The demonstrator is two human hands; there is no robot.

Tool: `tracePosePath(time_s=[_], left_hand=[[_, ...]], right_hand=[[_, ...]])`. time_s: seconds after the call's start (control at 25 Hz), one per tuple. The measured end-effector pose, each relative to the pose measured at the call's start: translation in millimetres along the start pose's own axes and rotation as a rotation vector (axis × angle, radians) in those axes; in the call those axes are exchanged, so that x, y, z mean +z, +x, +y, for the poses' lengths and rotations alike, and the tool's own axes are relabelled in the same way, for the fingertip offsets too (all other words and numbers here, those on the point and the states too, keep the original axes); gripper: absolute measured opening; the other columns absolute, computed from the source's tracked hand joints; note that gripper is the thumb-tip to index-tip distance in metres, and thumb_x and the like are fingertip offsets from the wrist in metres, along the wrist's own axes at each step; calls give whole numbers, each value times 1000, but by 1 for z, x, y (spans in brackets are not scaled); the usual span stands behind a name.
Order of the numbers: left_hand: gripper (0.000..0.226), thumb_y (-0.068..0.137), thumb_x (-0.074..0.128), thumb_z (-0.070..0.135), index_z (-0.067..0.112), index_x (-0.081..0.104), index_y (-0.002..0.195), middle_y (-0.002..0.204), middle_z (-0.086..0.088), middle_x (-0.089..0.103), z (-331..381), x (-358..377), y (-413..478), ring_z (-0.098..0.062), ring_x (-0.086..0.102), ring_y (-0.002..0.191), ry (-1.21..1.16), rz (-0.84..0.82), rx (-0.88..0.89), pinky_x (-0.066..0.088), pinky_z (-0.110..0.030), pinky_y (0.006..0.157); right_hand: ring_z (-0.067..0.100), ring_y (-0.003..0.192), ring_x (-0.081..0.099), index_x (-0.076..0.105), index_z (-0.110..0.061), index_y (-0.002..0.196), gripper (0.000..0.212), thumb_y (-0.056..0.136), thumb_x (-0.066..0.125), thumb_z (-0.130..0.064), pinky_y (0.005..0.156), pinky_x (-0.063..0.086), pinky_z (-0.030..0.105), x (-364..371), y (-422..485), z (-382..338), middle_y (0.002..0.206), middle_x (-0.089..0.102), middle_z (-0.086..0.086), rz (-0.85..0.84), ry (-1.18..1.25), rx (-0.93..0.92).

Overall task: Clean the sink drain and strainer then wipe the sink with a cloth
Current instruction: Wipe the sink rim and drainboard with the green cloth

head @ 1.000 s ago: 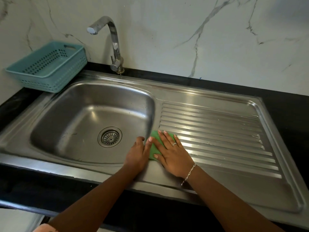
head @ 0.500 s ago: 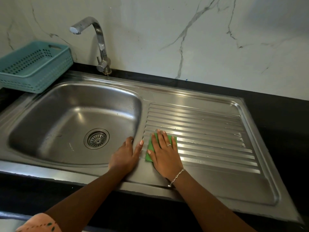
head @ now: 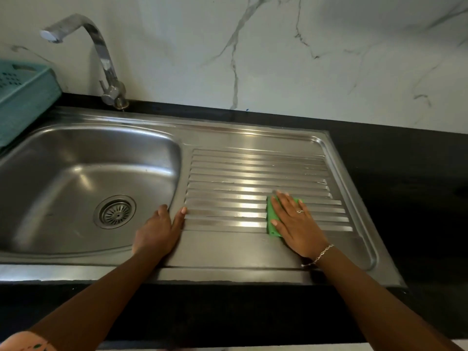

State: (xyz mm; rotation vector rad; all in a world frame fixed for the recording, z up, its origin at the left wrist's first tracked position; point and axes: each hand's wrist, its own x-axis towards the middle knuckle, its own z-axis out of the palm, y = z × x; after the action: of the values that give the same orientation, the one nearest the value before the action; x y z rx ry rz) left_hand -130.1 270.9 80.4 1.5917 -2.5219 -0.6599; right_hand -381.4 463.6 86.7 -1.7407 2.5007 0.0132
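A stainless steel sink has its bowl on the left and a ribbed drainboard on the right. The round strainer sits in the drain at the bowl's bottom. My right hand lies flat with straight fingers on a green cloth, pressing it onto the near right part of the drainboard. My left hand rests flat on the bowl's near right corner, fingers spread, holding nothing. Most of the cloth is hidden under my right palm.
A chrome tap stands behind the bowl, spout pointing left. A teal plastic basket sits on the black counter at the far left. A marble wall rises behind the sink.
My right hand has slid the green cloth rightward along the drainboard ribs, away from the bowl. My left hand stays at the bowl's corner. The view has shifted right.
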Motion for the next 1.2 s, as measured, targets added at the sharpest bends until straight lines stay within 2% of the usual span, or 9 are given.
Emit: tracePosePath(time_s=[0.2,0.32,0.4,0.6,0.72,0.84,0.96,1.08,1.2], left_hand=[[60,91,23,58,8,44,115,121,-23,57,0,0,0,-41,56,108,-10,16,21,45,-46,86],[60,91,22,58,7,45,111,118,-24,58,0,0,-1,-40,57,106,-11,17,26,45,-47,85],[60,91,21,57,6,46,110,119,-23,58,1,-1,-1,-40,56,108,-15,14,26,44,-46,86],[60,92,17,56,7,48,109,119,-22,59,4,-2,-1,-40,56,108,-64,12,13,44,-45,87],[60,92,15,56,9,49,107,119,-21,60,4,-2,-1,-40,57,108,-90,21,8,44,-45,87],[58,93,15,54,11,50,108,119,-20,60,6,-3,-3,-40,57,108,-138,32,-9,44,-44,86],[57,92,14,54,14,51,109,118,-19,61,6,-3,-4,-38,57,107,-199,42,-17,43,-42,85],[58,92,12,55,17,53,108,114,-17,63,3,-5,-3,-36,58,105,-291,70,-18,40,-36,79],[58,90,10,56,20,54,104,111,-14,64,2,-7,-4,-33,59,102,-364,91,-5,35,-32,76]], right_hand=[[16,144,-6,-6,-22,142,58,93,6,-52,118,1,39,-12,-39,86,152,-11,-3,-14,47,173],[18,146,-6,-11,-25,139,53,99,21,-38,118,-1,38,-11,-47,98,158,-6,6,-41,24,265],[20,146,-5,-9,-24,141,54,97,17,-44,118,-3,40,-8,-46,91,157,-8,5,-17,41,306],[19,141,-18,-20,-27,134,92,59,-24,-79,117,-6,43,-12,-50,74,147,-25,1,-85,76,311],[17,137,-25,-22,-27,134,99,51,-35,-79,116,-11,41,-11,-39,39,145,-30,0,-104,104,228],[19,135,-28,-21,-25,136,94,57,-38,-72,114,-15,39,-6,-16,-20,144,-30,1,-75,96,105],[26,139,-21,-9,-19,144,91,69,-31,-64,114,-14,44,-1,8,-76,151,-20,6,-24,37,-10],[34,145,3,10,-14,147,75,87,-1,-57,114,-4,54,0,31,-122,156,3,12,40,-8,-113],[32,145,13,17,-15,147,67,88,11,-47,114,7,57,1,51,-161,156,15,12,76,-44,-203]])
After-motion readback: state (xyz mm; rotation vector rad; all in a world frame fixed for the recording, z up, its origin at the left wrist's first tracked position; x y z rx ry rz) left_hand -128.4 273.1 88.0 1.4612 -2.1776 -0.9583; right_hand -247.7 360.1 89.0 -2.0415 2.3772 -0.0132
